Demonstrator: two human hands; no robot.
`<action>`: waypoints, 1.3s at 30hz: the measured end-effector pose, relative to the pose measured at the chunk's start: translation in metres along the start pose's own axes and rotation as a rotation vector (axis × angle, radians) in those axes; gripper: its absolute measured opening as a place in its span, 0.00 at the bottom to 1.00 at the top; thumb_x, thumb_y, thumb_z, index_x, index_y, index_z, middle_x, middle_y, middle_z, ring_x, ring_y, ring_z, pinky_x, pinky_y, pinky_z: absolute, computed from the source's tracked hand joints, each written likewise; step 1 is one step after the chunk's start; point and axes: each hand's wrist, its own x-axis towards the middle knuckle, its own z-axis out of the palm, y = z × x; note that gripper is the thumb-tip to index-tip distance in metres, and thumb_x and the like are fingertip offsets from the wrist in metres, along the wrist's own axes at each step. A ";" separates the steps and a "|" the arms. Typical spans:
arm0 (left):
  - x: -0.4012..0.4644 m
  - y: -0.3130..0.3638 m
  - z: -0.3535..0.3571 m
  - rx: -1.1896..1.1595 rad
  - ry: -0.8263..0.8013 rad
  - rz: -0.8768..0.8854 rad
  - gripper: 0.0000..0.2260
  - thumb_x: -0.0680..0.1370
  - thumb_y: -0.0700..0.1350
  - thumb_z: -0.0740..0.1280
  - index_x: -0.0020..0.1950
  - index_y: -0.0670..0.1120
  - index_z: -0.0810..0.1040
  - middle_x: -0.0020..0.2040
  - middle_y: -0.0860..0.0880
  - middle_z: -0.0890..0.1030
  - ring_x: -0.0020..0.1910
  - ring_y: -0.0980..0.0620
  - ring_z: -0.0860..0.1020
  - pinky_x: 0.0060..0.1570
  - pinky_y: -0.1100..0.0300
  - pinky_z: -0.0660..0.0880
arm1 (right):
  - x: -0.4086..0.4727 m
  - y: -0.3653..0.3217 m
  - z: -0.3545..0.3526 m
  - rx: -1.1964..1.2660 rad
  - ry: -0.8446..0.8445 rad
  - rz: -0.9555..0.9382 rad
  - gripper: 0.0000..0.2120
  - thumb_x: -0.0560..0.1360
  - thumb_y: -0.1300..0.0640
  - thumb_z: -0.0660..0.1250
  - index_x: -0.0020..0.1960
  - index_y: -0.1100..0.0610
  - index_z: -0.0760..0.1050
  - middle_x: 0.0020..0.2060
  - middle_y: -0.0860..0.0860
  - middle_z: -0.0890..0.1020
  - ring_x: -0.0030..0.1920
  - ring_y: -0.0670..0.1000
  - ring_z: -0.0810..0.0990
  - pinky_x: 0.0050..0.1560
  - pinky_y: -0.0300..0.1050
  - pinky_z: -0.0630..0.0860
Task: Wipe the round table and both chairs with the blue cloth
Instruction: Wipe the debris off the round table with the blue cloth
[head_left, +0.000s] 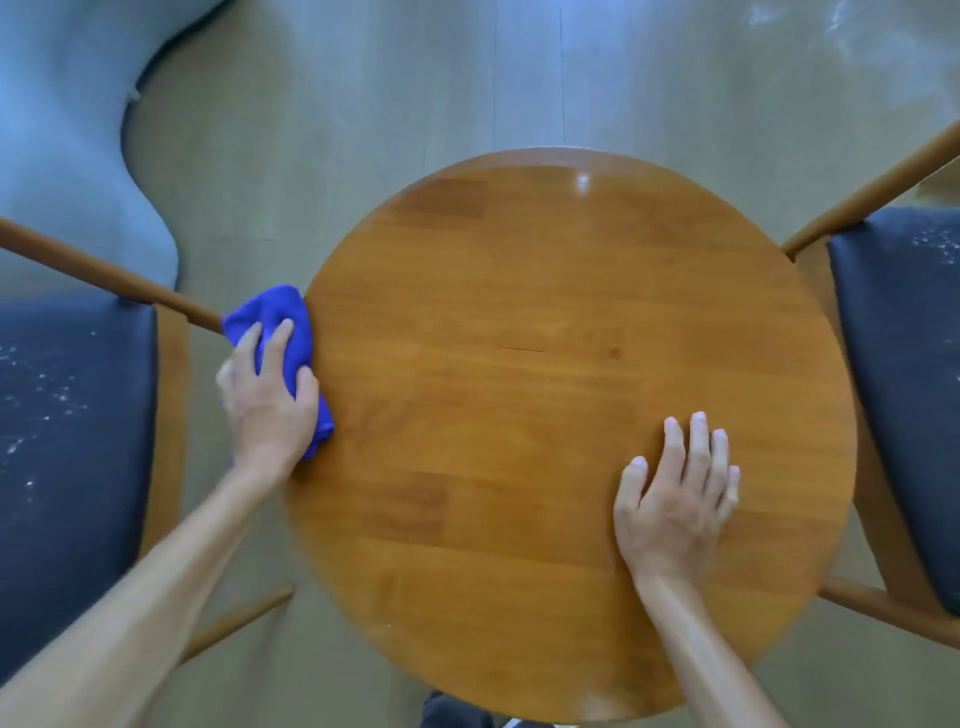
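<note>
At the round worktop's (519, 364) left edge, the left hand (267, 400) grips the bunched blue cloth (275, 317); unwiped wood stretches rightward toward the right hand (675, 499), fingers straight, pressed flat near the right edge between 2 dusty chairs (67, 441).

The person is showing two bare arms, with no sleeves reaching as far as the wrists or forearms. The left hand (267, 395) is wearing no ring, no watch and no glove. The right hand (675, 499) is bare too, with short, plain nails. Down at six o'clock, a bit of dark clothing (452, 712) is peeking out.
</note>
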 end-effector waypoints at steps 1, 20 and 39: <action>-0.031 0.000 0.000 0.030 0.035 -0.004 0.20 0.77 0.39 0.64 0.69 0.41 0.74 0.71 0.36 0.67 0.64 0.29 0.67 0.69 0.43 0.60 | -0.001 0.000 0.000 -0.007 -0.004 0.000 0.24 0.76 0.54 0.56 0.69 0.61 0.69 0.72 0.58 0.68 0.73 0.61 0.63 0.71 0.61 0.56; -0.115 0.001 -0.003 0.011 -0.048 0.347 0.19 0.75 0.43 0.63 0.65 0.44 0.78 0.70 0.41 0.71 0.66 0.34 0.67 0.69 0.43 0.64 | 0.003 0.006 -0.007 0.337 -0.079 0.121 0.28 0.74 0.50 0.50 0.69 0.61 0.71 0.73 0.53 0.67 0.75 0.53 0.59 0.74 0.53 0.49; -0.162 0.176 0.038 -0.423 -0.283 0.333 0.21 0.78 0.50 0.61 0.70 0.46 0.73 0.73 0.43 0.69 0.73 0.39 0.64 0.71 0.42 0.61 | -0.046 0.008 -0.068 0.396 -0.235 -0.057 0.27 0.75 0.48 0.57 0.72 0.57 0.67 0.74 0.61 0.61 0.74 0.58 0.60 0.73 0.52 0.57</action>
